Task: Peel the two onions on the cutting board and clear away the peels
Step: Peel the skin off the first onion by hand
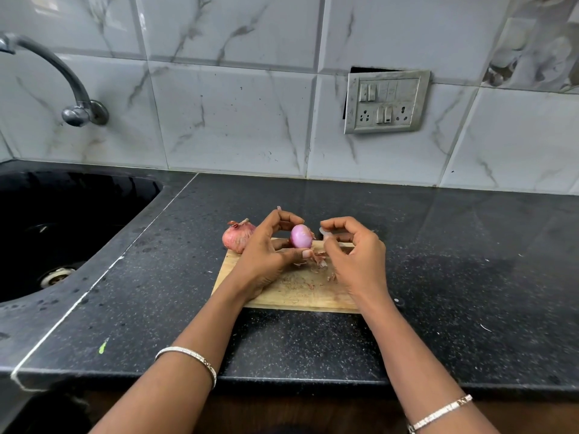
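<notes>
Over cutting board (291, 296), left hand (266, 249) grips mostly bare onion (301, 236) so scraps (318, 260) land there; right hand (357, 255) pinches pale peel strip (326, 235). Far left, unpeeled onion (237, 239) waits.

Peeled onion (301, 236), unpeeled onion (238, 239), pale peel (326, 235)

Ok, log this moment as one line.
left hand holds peeled onion | right hand pinches peel piece | second onion unpeeled | peels on cutting board
</notes>
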A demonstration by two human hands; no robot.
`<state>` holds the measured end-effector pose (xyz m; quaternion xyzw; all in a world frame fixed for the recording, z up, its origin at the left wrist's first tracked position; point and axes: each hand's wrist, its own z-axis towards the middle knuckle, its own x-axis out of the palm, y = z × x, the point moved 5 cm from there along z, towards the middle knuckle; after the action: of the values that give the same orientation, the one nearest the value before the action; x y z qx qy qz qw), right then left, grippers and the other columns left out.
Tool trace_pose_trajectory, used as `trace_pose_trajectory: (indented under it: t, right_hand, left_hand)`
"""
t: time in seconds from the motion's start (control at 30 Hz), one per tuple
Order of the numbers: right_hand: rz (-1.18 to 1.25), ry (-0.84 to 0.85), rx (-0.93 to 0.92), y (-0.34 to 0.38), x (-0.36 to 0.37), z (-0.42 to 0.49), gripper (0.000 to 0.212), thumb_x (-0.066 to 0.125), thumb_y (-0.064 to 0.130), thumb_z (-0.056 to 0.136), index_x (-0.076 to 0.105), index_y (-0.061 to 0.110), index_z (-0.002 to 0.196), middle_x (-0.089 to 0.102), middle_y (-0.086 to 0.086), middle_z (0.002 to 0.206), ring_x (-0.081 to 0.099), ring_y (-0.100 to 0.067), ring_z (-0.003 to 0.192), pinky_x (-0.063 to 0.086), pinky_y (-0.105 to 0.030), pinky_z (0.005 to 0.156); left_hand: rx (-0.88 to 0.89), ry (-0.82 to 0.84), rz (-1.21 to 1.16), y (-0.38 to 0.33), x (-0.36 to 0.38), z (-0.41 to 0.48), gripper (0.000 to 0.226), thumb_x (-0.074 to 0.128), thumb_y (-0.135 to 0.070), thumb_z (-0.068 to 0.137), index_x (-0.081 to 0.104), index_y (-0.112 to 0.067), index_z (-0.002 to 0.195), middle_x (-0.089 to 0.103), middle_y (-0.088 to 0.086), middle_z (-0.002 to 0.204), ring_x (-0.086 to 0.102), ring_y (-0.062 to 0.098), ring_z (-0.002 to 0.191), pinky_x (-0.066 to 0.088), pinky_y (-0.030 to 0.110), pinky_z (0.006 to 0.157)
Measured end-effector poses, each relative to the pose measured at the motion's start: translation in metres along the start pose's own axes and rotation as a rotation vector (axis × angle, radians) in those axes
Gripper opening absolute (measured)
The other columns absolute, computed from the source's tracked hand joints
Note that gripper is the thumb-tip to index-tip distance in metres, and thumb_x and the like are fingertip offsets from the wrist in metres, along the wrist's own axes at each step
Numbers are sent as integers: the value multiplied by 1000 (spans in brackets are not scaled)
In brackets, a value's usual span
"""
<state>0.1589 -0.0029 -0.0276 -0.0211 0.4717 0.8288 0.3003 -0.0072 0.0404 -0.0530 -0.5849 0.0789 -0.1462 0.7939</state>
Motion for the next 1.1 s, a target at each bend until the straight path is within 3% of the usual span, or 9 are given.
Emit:
trace_pose_trajectory:
  t: [0.17,0.4,0.63,0.9,1.1]
  right_hand:
    - [45,49,-53,10,2,-3,7,80,27,85,79,29,91,75,17,85,71,-5,81,57,-28,69]
    - [41,44,-92,12,1,-3,12,83,16,82,82,24,90,73,21,81,70,2,81,57,-25,75]
    - [37,43,-57,9,2,-4,10,83,16,81,82,25,84,75,18,76,71,0,83,58,-35,81]
    - [-6,47,-67,11,3,-6,7,79,16,81,80,22,77,74,15,71,70,-4,71,58,-31,71]
    - [12,34,7,6,3,-3,12,76,12,82,78,23,77,74,14,73,71,-2,71,61,-33,73]
  left_hand:
    - [5,8,-11,-3,0,-1,51,81,9,77,60,-13,117,64,9,121,72,24,92,62,40,80]
    - [15,12,39,-4,1,-2,53,85,10,71,63,-11,115,67,10,118,72,21,91,59,30,75]
    - [14,4,91,-6,0,-2,53,88,10,66,66,-11,110,68,10,117,72,17,89,59,27,73]
    - [20,-3,148,-5,-2,-1,56,93,4,62,68,-15,108,71,5,112,72,16,87,61,32,79]
    - [9,-27,107,-4,-1,-1,55,93,1,64,68,-16,110,71,7,113,74,23,92,62,35,80]
